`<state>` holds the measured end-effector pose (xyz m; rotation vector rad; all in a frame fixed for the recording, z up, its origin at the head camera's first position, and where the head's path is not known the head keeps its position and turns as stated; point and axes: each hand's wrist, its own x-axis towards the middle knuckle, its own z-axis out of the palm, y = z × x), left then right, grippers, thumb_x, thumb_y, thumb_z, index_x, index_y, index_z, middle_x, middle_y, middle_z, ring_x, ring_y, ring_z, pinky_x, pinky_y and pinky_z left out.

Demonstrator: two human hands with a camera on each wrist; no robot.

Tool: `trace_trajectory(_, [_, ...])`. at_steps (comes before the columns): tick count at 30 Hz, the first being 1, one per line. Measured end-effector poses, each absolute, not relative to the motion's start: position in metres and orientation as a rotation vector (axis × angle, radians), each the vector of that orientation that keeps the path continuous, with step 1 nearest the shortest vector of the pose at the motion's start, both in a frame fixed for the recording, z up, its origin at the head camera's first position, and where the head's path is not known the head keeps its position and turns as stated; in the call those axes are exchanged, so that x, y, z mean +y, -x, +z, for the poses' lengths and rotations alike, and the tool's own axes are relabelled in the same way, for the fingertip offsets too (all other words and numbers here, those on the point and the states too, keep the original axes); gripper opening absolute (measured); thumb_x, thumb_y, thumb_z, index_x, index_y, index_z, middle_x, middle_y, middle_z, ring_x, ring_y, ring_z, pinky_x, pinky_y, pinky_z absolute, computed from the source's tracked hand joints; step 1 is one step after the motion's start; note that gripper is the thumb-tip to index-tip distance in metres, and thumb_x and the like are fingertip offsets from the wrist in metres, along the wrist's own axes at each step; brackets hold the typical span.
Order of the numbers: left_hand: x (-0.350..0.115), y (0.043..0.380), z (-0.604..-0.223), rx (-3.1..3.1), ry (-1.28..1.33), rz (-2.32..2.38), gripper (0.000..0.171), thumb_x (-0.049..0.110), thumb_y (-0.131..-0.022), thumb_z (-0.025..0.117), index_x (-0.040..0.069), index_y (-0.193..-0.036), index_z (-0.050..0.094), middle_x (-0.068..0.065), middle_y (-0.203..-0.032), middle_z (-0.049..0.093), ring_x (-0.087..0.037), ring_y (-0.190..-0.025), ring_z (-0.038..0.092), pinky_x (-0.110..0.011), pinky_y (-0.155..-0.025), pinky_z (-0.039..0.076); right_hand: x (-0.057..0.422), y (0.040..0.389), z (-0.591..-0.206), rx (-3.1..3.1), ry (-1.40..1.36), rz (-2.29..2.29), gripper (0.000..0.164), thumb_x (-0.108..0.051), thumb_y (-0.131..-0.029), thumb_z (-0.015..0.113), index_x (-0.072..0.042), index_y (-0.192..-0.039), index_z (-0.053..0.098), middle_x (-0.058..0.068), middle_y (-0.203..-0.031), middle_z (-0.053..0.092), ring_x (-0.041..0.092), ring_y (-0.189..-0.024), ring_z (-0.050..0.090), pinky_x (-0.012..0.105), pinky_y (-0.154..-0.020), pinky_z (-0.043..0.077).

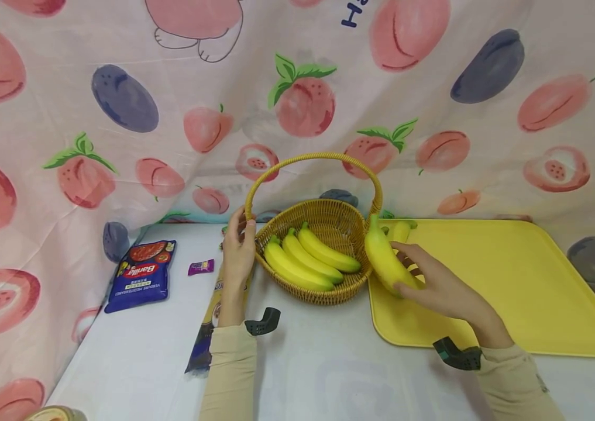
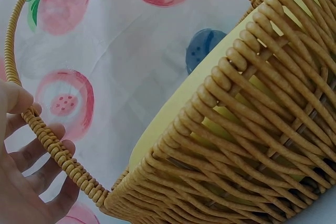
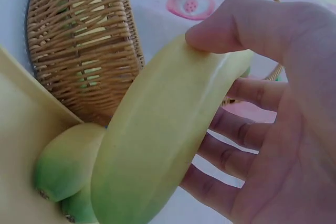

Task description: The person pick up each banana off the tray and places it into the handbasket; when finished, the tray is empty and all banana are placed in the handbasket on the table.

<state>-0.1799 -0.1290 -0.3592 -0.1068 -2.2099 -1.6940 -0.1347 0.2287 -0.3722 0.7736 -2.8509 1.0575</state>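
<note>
A wicker basket (image 1: 323, 297) with a tall arched handle stands near the back, three bananas (image 1: 323, 251) inside it. At its left side my left hand (image 1: 237, 251) grips the base of the handle (image 2: 58, 153), thumb on one side and fingers behind. My right hand (image 1: 444, 286) holds another banana (image 1: 385, 257) between thumb and fingers, upright and tilted, beside the basket's right rim and over the yellow tray's left edge. In the right wrist view, two banana ends (image 3: 68, 161) show on the tray behind the held one.
The yellow tray (image 1: 497, 292) covers the right of the white table. On the left lie a blue Barilla pouch (image 1: 141, 278), a small purple packet (image 1: 201, 267) and a long pasta bag (image 1: 207, 327), partly under the left arm. A jar lid (image 1: 52, 414) shows at bottom left.
</note>
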Motion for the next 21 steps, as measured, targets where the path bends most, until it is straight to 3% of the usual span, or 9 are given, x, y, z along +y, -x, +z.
trace_trajectory(10, [-0.129,0.181,-0.359,-2.207,0.113,-1.693,0.042,0.014,-0.1,0.043,0.003,-0.14,0.041,-0.025,-0.131,0.05,-0.033,-0.127,0.046,-0.046,-0.109,0.037,0.215,0.147,-0.367,-2.852,-0.834,0.956,0.06,-0.023,-0.087,0.067,-0.008,-0.14,0.043,-0.002,-0.111,0.052,0.013,-0.098,0.053,0.031,-0.081,0.049])
trace_trajectory(21, [-0.129,0.179,-0.358,-2.208,0.099,-1.7,0.041,0.013,-0.1,0.043,0.003,-0.14,0.041,-0.025,-0.132,0.049,-0.033,-0.128,0.045,-0.047,-0.11,0.036,0.19,0.165,-0.358,-2.901,-0.826,0.994,0.06,-0.035,-0.088,0.065,-0.011,-0.139,0.045,0.002,-0.113,0.055,0.017,-0.101,0.053,0.036,-0.08,0.046])
